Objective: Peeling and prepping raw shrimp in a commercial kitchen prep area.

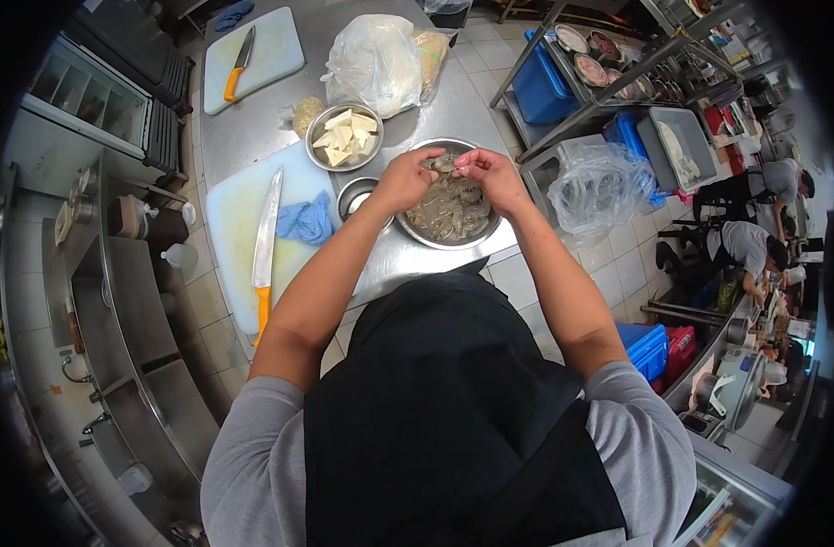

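Note:
Both of my hands meet over the far part of a round metal bowl. In it lie several raw grey shrimp in cloudy liquid. Between my fingertips is one shrimp; my left hand pinches it from the left. From the right, my right hand has thumb and fingers pressed together at its end. Partly behind my left wrist sits a small metal bowl. Beyond it, another metal bowl holds pale cut wedges.
Left of the bowls, a white cutting board carries a yellow-handled knife and a crumpled blue cloth. Farther off are a second board with a knife and a plastic bag. Two people work at the right.

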`<state>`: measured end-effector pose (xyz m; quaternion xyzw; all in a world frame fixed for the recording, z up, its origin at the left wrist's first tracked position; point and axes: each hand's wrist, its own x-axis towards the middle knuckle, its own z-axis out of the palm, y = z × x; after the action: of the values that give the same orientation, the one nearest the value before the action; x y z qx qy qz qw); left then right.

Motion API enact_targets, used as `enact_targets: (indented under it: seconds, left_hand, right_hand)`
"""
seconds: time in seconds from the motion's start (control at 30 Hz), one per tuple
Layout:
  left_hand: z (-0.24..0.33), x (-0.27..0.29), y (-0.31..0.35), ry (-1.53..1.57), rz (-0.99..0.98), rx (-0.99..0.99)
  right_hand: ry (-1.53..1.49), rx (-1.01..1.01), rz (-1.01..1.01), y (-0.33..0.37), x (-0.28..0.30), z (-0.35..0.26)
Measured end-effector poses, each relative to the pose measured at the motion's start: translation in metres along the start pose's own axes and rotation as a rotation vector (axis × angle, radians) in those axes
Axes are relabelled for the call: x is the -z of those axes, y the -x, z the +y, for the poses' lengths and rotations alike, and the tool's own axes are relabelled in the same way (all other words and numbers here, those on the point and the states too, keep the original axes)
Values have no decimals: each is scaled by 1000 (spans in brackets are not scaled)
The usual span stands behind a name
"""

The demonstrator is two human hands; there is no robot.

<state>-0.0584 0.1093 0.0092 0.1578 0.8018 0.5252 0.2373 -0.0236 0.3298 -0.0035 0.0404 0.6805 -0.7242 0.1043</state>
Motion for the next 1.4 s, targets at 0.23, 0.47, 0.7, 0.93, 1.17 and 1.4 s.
enact_targets:
  seconds: [0.23, 0.47, 0.7, 0.93, 1.17, 1.4]
  left_hand:
    - [-15, 2, -4, 117, 140, -188]
    - [-2, 11, 14, -233, 261, -139]
    - [-9, 4, 16, -61, 280, -142]
    - [-7, 18, 18, 168, 146, 15]
    - [-17, 25, 19, 204, 181, 51]
    - [-15, 11, 8, 411, 189, 112]
  right_hand:
    - [543, 84, -48, 5, 11, -17]
    - [803, 365, 87, 8, -22, -26]
    - [788, 236, 4, -8, -48, -11]
    - [854, 434, -64, -6, -42, -12]
    - [1170, 502, 96, 3, -39, -25]
    - [787, 546, 1, 4, -57, -20]
